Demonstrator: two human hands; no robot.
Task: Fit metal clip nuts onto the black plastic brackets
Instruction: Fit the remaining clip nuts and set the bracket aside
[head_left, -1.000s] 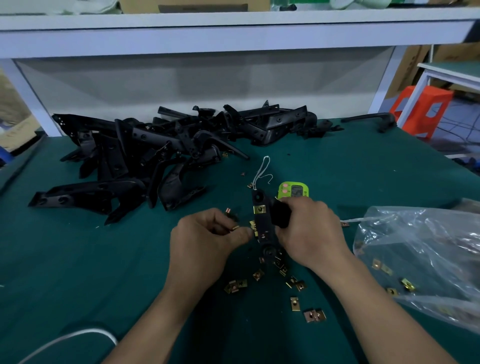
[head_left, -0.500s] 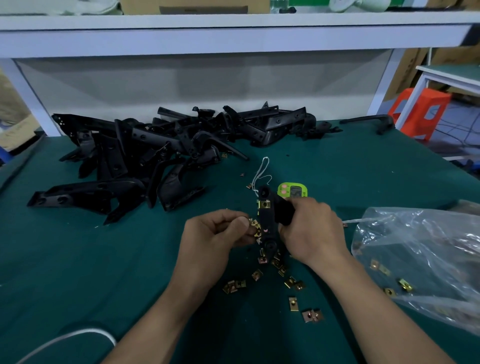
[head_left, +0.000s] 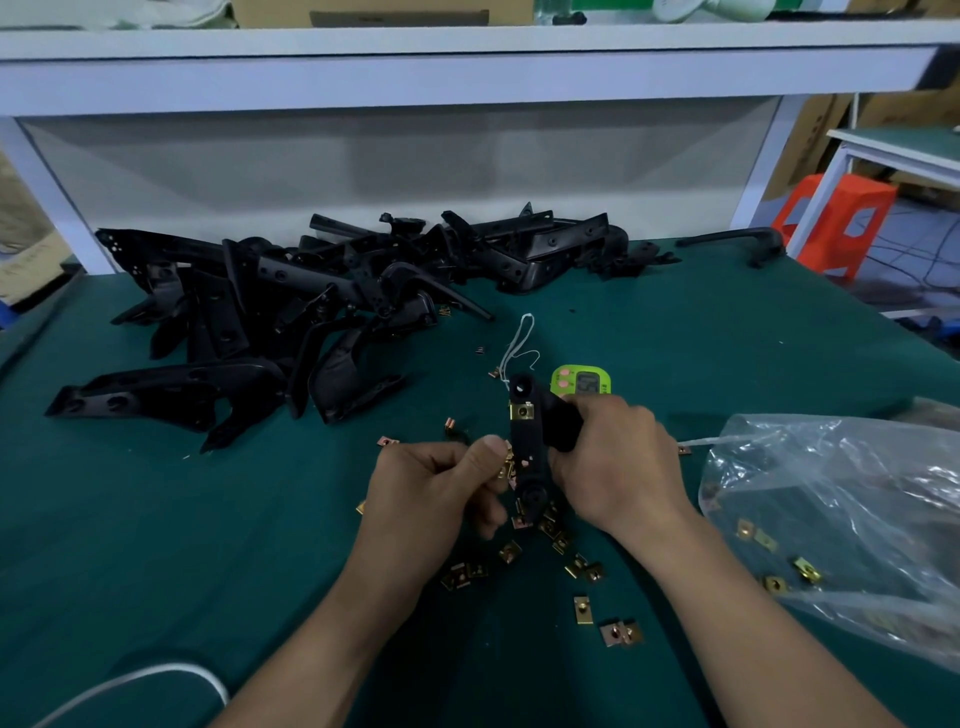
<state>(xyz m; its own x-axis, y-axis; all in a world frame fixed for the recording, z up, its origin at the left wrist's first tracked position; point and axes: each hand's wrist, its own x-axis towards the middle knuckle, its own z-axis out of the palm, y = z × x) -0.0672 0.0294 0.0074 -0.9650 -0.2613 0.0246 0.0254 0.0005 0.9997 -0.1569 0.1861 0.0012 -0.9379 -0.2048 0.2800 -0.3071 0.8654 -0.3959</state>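
My right hand (head_left: 618, 467) grips a black plastic bracket (head_left: 530, 441) upright above the green table. One brass clip nut (head_left: 522, 411) sits on the bracket's upper part. My left hand (head_left: 441, 483) pinches another clip nut (head_left: 506, 465) between thumb and fingers, pressed against the bracket's left edge at mid height. Several loose clip nuts (head_left: 582, 608) lie scattered on the cloth under and in front of my hands.
A large heap of black brackets (head_left: 291, 312) fills the back left of the table. A clear plastic bag (head_left: 841, 519) holding more clip nuts lies at the right. A green timer (head_left: 582, 382) sits behind the bracket, and a white cable (head_left: 130, 680) crosses the near left corner.
My left hand moved right from beside the bracket and brought the clip nut up against the bracket's left edge. My right hand kept its grip on the bracket, shifting slightly.
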